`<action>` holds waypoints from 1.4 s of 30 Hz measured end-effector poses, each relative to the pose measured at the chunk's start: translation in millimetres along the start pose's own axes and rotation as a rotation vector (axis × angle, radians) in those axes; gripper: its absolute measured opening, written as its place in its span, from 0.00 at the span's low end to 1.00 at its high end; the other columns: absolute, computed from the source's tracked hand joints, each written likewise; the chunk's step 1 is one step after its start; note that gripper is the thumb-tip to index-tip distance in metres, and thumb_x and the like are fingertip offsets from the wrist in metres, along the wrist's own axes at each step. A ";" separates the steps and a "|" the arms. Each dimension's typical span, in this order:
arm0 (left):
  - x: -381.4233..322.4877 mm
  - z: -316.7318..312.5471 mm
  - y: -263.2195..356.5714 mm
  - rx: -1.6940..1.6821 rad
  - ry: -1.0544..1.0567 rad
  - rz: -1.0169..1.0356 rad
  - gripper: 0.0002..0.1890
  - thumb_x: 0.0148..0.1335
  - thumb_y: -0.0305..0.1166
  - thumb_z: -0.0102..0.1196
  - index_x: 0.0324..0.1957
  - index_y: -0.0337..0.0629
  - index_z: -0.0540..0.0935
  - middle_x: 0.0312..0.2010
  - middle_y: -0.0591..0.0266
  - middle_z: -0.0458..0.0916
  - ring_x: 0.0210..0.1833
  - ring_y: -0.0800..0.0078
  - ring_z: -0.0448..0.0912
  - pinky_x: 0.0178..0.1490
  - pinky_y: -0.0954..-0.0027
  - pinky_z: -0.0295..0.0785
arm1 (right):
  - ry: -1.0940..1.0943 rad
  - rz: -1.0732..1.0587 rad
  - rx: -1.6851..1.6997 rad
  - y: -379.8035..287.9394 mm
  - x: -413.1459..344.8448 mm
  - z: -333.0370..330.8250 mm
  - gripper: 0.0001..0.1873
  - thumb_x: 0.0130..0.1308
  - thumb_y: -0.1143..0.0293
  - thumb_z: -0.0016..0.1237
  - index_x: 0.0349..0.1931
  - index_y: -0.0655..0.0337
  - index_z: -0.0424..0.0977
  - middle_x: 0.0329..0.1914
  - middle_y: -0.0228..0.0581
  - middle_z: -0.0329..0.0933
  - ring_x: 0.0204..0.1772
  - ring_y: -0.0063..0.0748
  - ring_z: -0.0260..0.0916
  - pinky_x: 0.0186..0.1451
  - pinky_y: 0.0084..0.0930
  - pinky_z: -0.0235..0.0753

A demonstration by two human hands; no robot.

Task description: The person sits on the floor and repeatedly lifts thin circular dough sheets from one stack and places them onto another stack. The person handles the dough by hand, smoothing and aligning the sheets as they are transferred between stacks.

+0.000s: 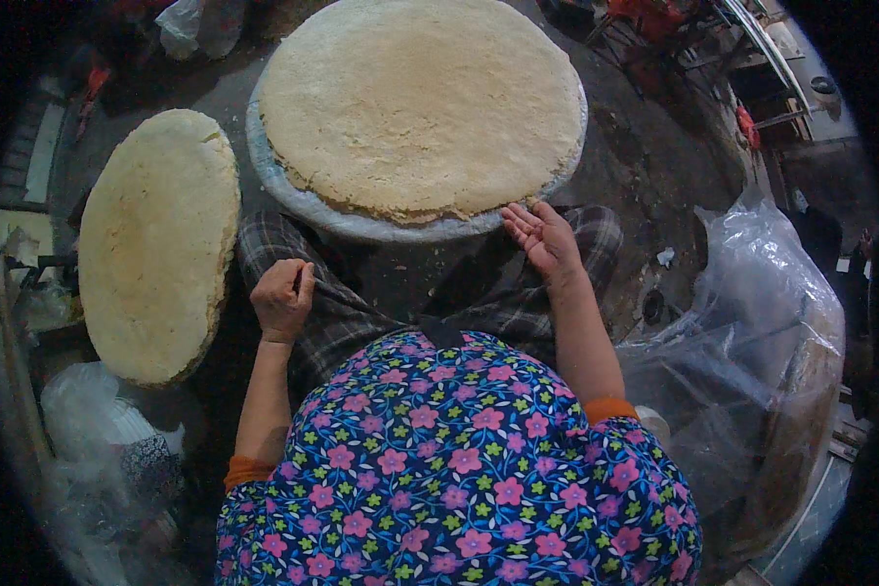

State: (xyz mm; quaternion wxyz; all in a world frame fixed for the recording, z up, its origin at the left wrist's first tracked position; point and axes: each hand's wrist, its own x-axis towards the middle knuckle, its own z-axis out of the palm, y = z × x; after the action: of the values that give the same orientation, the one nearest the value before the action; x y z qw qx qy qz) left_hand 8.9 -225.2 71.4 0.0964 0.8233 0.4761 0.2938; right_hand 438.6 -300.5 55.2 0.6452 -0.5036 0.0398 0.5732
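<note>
Before me lies a large round, pale-yellow slab (425, 110) with a cracked, crumbly edge. It rests on a round base wrapped in whitish cloth or sheeting (366, 227), whose rim shows around its near side. My right hand (546, 238) is at the near right rim, palm up, fingers loosely curled, the thumb side against the slab's edge. Nothing shows in that palm. Above my left thigh, my left hand (284, 300) is closed in a fist, apart from the slab. To its left, a second round yellow slab (157, 249) stands tilted, its thick rough edge towards me.
Clear plastic sheeting (754, 293) covers a bulky brown thing at the right. Plastic bags (95, 410) lie at the lower left, and a white bag (183, 29) at the top left. My plaid-trousered knees (593, 227) flank the near rim. A white scrap (665, 256) lies on the dark floor.
</note>
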 end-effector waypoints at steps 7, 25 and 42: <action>-0.7 0.6 -2.6 0.026 0.004 0.004 0.04 0.64 0.30 0.62 0.33 0.43 0.83 0.30 0.56 0.83 0.34 0.57 0.83 0.39 0.62 0.79 | -0.018 0.025 0.005 3.5 4.0 -3.0 0.21 0.81 0.67 0.37 0.65 0.72 0.59 0.66 0.62 0.70 0.61 0.53 0.77 0.56 0.42 0.85; 1.3 0.1 -2.1 -0.004 -0.001 -0.003 0.06 0.65 0.32 0.61 0.32 0.43 0.82 0.30 0.57 0.83 0.33 0.58 0.83 0.38 0.63 0.78 | -0.003 -0.034 -0.080 4.8 -0.5 3.4 0.18 0.80 0.65 0.39 0.59 0.72 0.65 0.61 0.52 0.75 0.59 0.46 0.78 0.51 0.36 0.86; 1.6 -1.7 4.0 0.021 0.042 0.017 0.06 0.64 0.32 0.61 0.31 0.44 0.83 0.30 0.57 0.83 0.33 0.58 0.83 0.38 0.63 0.79 | 0.010 -0.052 -0.018 18.0 37.9 20.8 0.12 0.75 0.66 0.51 0.52 0.62 0.72 0.47 0.41 0.76 0.47 0.39 0.76 0.44 0.33 0.84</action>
State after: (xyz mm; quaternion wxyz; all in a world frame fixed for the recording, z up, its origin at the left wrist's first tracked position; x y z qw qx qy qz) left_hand 11.5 -226.2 75.2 0.0753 0.8218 0.4741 0.3070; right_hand 426.5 -262.5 30.7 0.6553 -0.5130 0.0246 0.5539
